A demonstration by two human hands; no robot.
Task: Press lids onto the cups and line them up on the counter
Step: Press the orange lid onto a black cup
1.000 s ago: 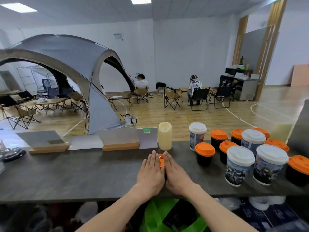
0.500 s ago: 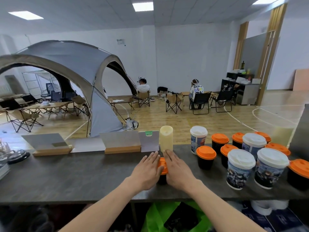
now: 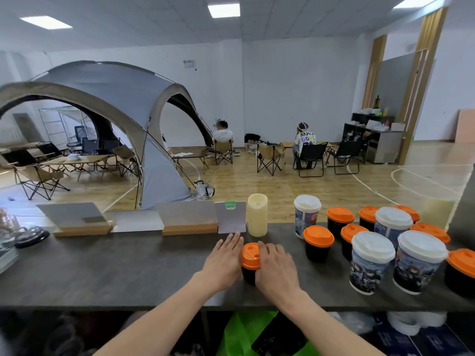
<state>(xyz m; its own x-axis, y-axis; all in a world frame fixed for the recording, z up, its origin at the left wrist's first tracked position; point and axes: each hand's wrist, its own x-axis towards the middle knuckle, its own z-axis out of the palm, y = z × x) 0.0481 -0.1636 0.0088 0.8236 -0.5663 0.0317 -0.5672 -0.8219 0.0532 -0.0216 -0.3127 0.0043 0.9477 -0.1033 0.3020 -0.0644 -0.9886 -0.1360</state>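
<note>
Slid off orange lid (image 3: 250,255), now flanking black cup (image 3: 248,274): left hand (image 3: 223,260) 9 o'clock, right hand (image 3: 276,264) 3. Both flat-fingered, touching sides.

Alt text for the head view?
A person's left hand and right hand rest against either side of a black cup with an orange lid on the counter. To its right stands a cluster of lidded cups: short black ones with orange lids, taller printed ones with white lids. A cream candle stands behind.
</note>
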